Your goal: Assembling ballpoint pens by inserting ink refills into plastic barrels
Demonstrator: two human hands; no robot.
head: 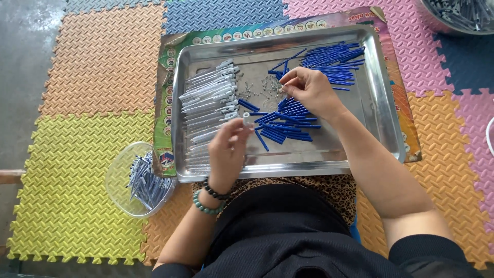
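Clear bowl (119, 177) on coloured foam mats (77, 154).

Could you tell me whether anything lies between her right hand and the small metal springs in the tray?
Nothing visible does: the right hand has its fingertips already at the small metal springs; the blue tubes lie beneath the palm.

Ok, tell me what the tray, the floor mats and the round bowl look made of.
Tray: shiny metal, likely steel; it reflects light. Floor mats: soft foam by the look, with textured interlocking edges. Round bowl: clear plastic, probably; the mat shows through.
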